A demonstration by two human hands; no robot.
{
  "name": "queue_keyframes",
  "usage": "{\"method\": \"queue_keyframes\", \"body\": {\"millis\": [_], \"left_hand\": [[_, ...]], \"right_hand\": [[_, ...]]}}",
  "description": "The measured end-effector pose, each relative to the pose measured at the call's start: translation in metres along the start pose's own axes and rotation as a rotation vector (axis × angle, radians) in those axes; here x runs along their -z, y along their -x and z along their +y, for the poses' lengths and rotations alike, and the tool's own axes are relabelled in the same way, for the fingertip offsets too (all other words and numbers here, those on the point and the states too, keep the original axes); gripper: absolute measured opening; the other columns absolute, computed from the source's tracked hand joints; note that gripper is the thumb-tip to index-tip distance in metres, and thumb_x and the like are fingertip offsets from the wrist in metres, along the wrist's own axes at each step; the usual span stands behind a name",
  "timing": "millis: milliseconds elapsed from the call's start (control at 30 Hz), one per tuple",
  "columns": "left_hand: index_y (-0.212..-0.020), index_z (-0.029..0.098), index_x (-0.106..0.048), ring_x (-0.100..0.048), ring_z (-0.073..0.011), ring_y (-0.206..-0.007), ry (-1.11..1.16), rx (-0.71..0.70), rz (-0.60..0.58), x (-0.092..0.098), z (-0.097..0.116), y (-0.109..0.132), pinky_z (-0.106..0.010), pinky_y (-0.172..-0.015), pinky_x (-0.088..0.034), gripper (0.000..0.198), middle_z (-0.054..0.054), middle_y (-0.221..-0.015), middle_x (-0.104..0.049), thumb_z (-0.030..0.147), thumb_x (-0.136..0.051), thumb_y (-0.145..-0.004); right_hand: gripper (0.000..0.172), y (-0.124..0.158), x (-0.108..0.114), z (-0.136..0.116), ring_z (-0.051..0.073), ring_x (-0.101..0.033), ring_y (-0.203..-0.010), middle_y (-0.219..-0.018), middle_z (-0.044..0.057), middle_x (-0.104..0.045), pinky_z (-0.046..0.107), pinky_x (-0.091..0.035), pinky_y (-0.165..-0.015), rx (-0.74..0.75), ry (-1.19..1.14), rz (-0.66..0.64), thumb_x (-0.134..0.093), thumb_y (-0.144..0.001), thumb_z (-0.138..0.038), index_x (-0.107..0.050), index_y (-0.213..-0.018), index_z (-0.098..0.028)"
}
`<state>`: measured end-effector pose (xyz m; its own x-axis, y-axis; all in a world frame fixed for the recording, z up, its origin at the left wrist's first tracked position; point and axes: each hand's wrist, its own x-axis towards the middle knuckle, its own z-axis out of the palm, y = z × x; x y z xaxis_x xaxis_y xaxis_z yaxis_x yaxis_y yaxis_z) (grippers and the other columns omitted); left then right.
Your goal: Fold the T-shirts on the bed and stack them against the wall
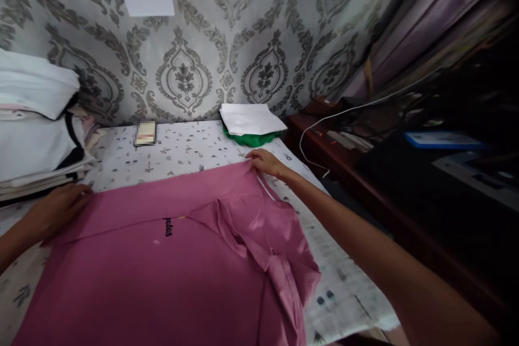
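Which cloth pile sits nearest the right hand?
The small white-over-green pile, just beyond the right hand. The taller white-and-black pile stands far left, by the left hand, and shows no green.

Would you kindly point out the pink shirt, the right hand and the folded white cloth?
Pink shirt (158, 265): head view, middle of its body.
Right hand (265, 162): head view, back of the hand.
Folded white cloth (253, 119): head view, top face.

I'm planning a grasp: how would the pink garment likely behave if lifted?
The pink garment would probably droop and crumple, since soft folds bunch on it. It looks light for its spread, as the edge at the right hand seems thin. Its slight sheen suggests it might slide on the printed cloth.
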<state>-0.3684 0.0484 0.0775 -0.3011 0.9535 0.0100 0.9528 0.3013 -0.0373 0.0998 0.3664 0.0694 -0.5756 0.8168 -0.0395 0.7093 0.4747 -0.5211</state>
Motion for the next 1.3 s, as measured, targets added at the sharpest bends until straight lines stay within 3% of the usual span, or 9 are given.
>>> {"method": "queue_keyframes", "body": {"millis": [100, 200, 333, 533, 733, 933, 1067, 1200, 1300], "left_hand": [[-0.097, 0.018, -0.061, -0.065, -0.0238, -0.092, 0.084, 0.064, -0.094, 0.008, 0.005, -0.001, -0.033, -0.089, -0.048, 0.044, -0.011, -0.099, -0.071, 0.044, -0.026, -0.090], [-0.089, 0.021, -0.059, -0.064, -0.0241, -0.089, 0.112, 0.089, -0.116, 0.014, 0.013, -0.001, -0.032, -0.087, -0.047, 0.041, -0.009, -0.093, -0.070, 0.045, -0.025, -0.087], [-0.084, 0.023, -0.056, -0.060, -0.0221, -0.082, 0.172, 0.132, -0.118, 0.016, 0.014, 0.002, -0.028, -0.078, -0.044, 0.039, -0.004, -0.084, -0.068, 0.051, -0.028, -0.083], [-0.087, 0.021, -0.052, -0.051, -0.0169, -0.075, 0.342, 0.223, -0.112, 0.018, 0.011, 0.004, -0.022, -0.070, -0.038, 0.041, 0.002, -0.075, -0.058, 0.057, -0.031, -0.084], [-0.085, 0.022, -0.048, -0.049, -0.0158, -0.072, 0.249, 0.238, -0.127, 0.018, 0.019, 0.001, -0.022, -0.069, -0.035, 0.027, 0.003, -0.071, -0.054, 0.044, -0.032, -0.086], [-0.095, 0.018, -0.056, -0.050, -0.0146, -0.081, 0.401, 0.180, -0.196, 0.025, 0.012, 0.002, -0.019, -0.073, -0.038, 0.042, 0.002, -0.083, -0.060, 0.055, -0.038, -0.087], [-0.094, 0.016, -0.059, -0.053, -0.0167, -0.079, 0.229, 0.176, -0.197, 0.030, 0.011, 0.005, -0.023, -0.074, -0.042, 0.037, -0.001, -0.082, -0.062, 0.043, -0.035, -0.092], [-0.126, 0.008, -0.054, -0.060, -0.0323, -0.112, -0.072, 0.159, 0.043, 0.024, 0.048, 0.009, -0.048, -0.096, -0.045, 0.044, -0.021, -0.124, -0.064, 0.032, -0.038, -0.093], [-0.140, 0.009, -0.046, -0.053, -0.0298, -0.131, 0.059, -0.085, 0.017, 0.011, 0.097, 0.009, -0.047, -0.110, -0.040, 0.052, -0.022, -0.143, -0.056, 0.034, -0.038, -0.096]], "right_hand": [[0.043, -0.002, 0.010, 0.009, 0.021, -0.065, -0.100, -0.114, 0.008, -0.072, 0.032, -0.050, -0.089, 0.066, -0.169, -0.065, -0.049, -0.079, -0.007, -0.070, -0.115, -0.015], [0.038, -0.002, 0.010, 0.016, 0.020, -0.065, -0.095, -0.104, 0.005, -0.074, 0.033, -0.050, -0.088, 0.174, -0.143, -0.038, -0.055, -0.072, -0.006, -0.075, -0.102, -0.018], [0.020, -0.003, -0.002, 0.023, 0.018, -0.066, -0.083, -0.086, 0.001, -0.075, 0.030, -0.050, -0.081, 0.211, -0.139, 0.115, -0.060, -0.073, -0.012, -0.075, -0.082, -0.021], [0.015, -0.008, -0.017, 0.029, 0.018, -0.063, -0.071, -0.071, 0.001, -0.071, 0.027, -0.045, -0.067, 0.032, -0.128, 0.377, -0.056, -0.074, -0.016, -0.070, -0.075, -0.021], [0.014, -0.012, -0.018, 0.028, 0.016, -0.062, -0.063, -0.063, -0.001, -0.068, 0.025, -0.044, -0.061, 0.027, -0.140, 0.310, -0.054, -0.072, -0.017, -0.068, -0.076, -0.021], [0.015, -0.016, -0.017, 0.029, 0.015, -0.064, -0.057, -0.061, -0.002, -0.068, 0.026, -0.047, -0.064, -0.001, -0.211, 0.254, -0.056, -0.074, -0.019, -0.071, -0.078, -0.020], [0.022, -0.019, -0.018, 0.036, 0.017, -0.065, -0.059, -0.061, -0.001, -0.069, 0.028, -0.050, -0.067, 0.002, -0.185, 0.256, -0.055, -0.074, -0.018, -0.074, -0.085, -0.019], [0.033, -0.017, -0.015, 0.034, 0.024, -0.070, -0.076, -0.079, 0.007, -0.075, 0.038, -0.054, -0.078, -0.017, -0.021, 0.391, -0.051, -0.078, -0.017, -0.074, -0.102, -0.017], [0.038, -0.010, -0.024, 0.014, 0.031, -0.070, -0.098, -0.107, 0.017, -0.074, 0.046, -0.055, -0.089, 0.109, 0.043, 0.513, -0.046, -0.087, -0.024, -0.070, -0.114, -0.014]]}}
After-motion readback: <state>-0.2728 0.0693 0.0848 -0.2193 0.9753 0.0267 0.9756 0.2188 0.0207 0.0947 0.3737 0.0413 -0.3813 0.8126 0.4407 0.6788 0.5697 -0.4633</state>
